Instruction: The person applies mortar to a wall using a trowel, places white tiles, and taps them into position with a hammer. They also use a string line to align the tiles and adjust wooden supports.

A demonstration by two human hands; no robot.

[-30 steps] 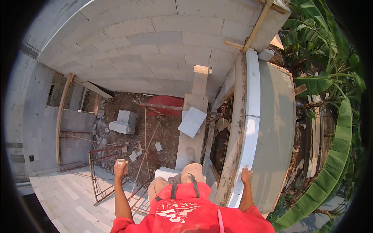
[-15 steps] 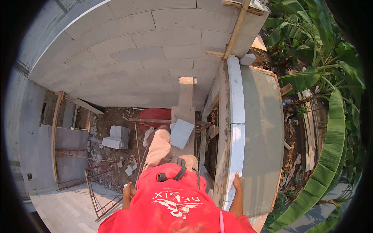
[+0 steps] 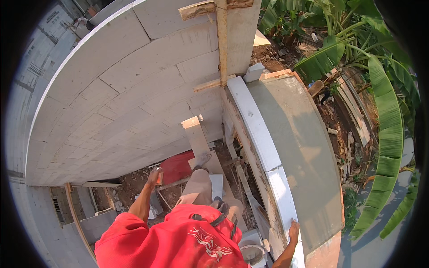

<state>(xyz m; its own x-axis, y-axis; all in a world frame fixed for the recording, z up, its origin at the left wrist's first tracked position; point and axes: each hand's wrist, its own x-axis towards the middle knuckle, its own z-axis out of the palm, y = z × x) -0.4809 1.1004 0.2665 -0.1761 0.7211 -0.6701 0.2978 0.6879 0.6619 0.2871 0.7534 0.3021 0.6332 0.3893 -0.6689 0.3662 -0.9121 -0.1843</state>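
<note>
My right hand (image 3: 293, 230) is on a row of white lightweight blocks (image 3: 282, 192) capping a low wall, its fingers curled against the top. Out to the left, my left hand (image 3: 154, 177) is closed around a small, partly orange thing that I cannot make out. Below me, one bare, dusty foot (image 3: 203, 160) is on a narrow wooden plank (image 3: 195, 131). A pale block (image 3: 216, 185) lies beside my leg, partly covered by it.
A tall block wall (image 3: 147, 89) stands ahead, with a timber post (image 3: 221, 44) at its right end. Right of the white blocks is a grey concrete slab (image 3: 292, 147), then banana leaves (image 3: 386, 129). A bucket (image 3: 251, 254) stands low by the wall; red sheeting (image 3: 175, 169) lies below.
My view has turned and moved toward the tall wall. My left arm has swung forward and outward. One foot now shows farther up the plank. My right hand remains on the white blocks.
</note>
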